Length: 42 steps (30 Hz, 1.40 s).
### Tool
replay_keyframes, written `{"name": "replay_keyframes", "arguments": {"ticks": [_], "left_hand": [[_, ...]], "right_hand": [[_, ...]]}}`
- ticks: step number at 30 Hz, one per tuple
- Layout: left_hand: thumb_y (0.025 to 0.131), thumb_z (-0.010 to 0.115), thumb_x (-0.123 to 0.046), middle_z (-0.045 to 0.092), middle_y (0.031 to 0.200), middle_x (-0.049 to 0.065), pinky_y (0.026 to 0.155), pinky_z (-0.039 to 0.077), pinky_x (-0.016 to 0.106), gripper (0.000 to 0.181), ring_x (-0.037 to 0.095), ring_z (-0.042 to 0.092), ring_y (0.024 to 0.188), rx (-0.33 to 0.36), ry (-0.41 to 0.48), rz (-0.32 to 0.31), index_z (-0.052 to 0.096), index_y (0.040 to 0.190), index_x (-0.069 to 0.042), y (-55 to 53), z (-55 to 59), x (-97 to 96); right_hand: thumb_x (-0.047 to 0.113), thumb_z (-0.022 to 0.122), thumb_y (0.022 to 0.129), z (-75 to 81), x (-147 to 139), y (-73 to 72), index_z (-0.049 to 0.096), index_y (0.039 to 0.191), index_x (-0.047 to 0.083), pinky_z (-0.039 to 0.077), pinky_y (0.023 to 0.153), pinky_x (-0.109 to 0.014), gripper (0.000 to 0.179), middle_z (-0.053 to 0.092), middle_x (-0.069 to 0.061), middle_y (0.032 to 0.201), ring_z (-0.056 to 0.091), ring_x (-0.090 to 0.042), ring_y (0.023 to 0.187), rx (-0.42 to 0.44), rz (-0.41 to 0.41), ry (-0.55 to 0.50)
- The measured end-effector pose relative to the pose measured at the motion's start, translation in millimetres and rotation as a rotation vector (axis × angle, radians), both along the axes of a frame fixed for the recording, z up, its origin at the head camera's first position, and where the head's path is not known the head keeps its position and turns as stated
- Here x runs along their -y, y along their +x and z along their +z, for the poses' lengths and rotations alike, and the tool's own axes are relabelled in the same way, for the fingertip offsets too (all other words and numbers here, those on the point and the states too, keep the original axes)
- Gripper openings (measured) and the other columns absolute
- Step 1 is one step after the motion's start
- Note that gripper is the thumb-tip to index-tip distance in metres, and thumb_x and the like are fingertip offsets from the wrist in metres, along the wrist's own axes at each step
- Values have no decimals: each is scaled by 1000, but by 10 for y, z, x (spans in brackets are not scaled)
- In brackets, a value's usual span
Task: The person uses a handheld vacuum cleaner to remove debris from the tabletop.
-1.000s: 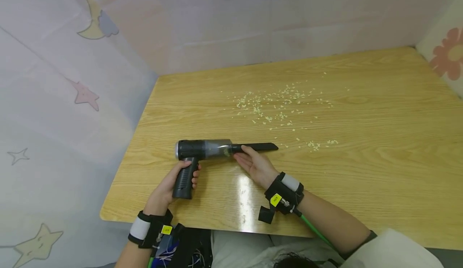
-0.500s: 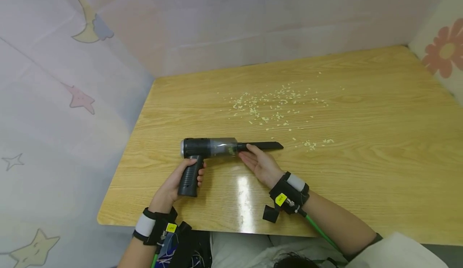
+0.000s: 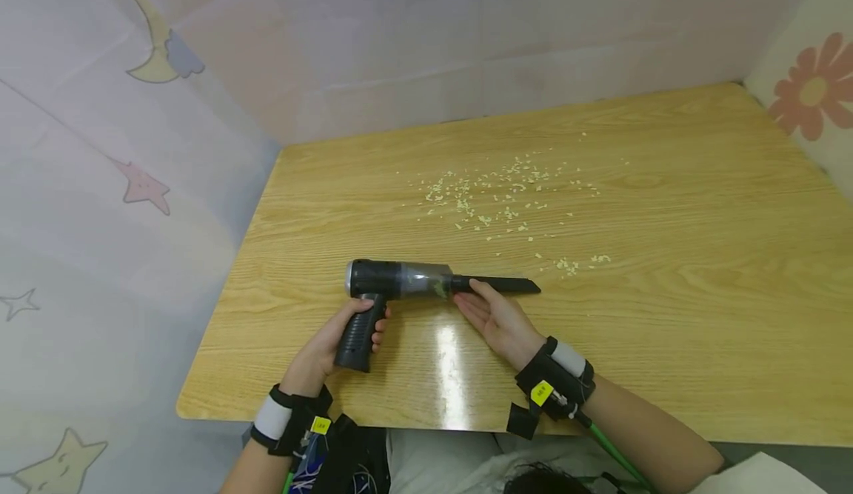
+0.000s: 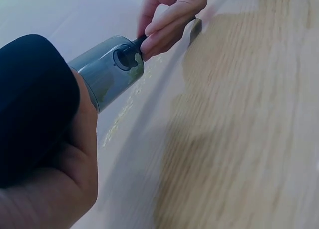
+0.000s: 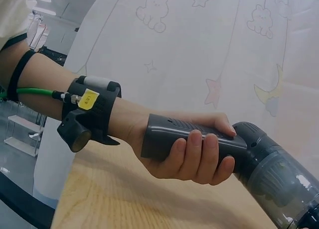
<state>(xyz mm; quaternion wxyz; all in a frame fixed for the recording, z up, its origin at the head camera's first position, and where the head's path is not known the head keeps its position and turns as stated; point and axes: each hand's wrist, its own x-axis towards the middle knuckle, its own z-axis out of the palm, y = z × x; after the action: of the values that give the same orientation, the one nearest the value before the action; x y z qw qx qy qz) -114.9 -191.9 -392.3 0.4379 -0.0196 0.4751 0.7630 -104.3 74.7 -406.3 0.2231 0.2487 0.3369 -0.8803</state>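
Observation:
A dark handheld vacuum cleaner (image 3: pixel 375 279) with a clear dust cup (image 3: pixel 426 281) and a long black crevice nozzle (image 3: pixel 513 284) is held over the near part of the table, nozzle pointing right. My left hand (image 3: pixel 326 342) grips its ribbed handle; in the right wrist view the fingers (image 5: pixel 194 157) wrap fully round that handle. With thumb and fingers my right hand (image 3: pixel 500 324) pinches the nozzle's base, just beyond the dust cup. Some greenish bits show inside the cup. Pale scraps (image 3: pixel 466 194) lie scattered on the tabletop beyond the vacuum.
The wooden table (image 3: pixel 666 331) meets a fabric backdrop (image 3: pixel 400 49) along its far and left sides. A smaller cluster of scraps (image 3: pixel 566 264) lies just past the nozzle tip. The table's front edge runs close to the person's lap.
Both hands and the vacuum have shifted right and slightly nearer the front edge. The nozzle now tilts a little downward to the right in the head view. Both grips stay the same.

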Motion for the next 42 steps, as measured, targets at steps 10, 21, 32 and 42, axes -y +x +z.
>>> {"name": "replay_keyframes", "arguments": {"ticks": [10,21,32,42], "left_hand": [[102,25,-25,56,77,-9,64,50,15,28,0,56,65,-36,-50,-54,49,106,-11,34,-167,-87],[101,27,-26,55,78,-9,64,49,15,28,0,55,66,-48,-50,-104,51,103,-12,54,-210,-287],[100,29,-28,54,77,-9,63,47,15,27,1,53,65,-31,-72,-111,50,105,-12,15,-243,-447],[101,24,-25,54,77,-8,62,48,15,30,1,54,64,-21,-41,-45,50,104,-11,8,-206,-380]], "right_hand": [[17,41,101,20,-175,214,37,131,8,32,114,-26,32,39,-17,137,37,-28,139,-18,26,3],[21,44,101,-37,-417,331,23,142,9,34,112,-22,48,40,-15,139,63,-8,100,-26,83,37],[21,46,100,-72,-551,326,15,147,8,41,106,-19,58,62,-3,99,66,-6,93,-36,68,48],[22,44,100,-35,-452,177,34,130,13,41,106,-19,32,54,-7,115,62,-7,101,-68,84,53]]}}
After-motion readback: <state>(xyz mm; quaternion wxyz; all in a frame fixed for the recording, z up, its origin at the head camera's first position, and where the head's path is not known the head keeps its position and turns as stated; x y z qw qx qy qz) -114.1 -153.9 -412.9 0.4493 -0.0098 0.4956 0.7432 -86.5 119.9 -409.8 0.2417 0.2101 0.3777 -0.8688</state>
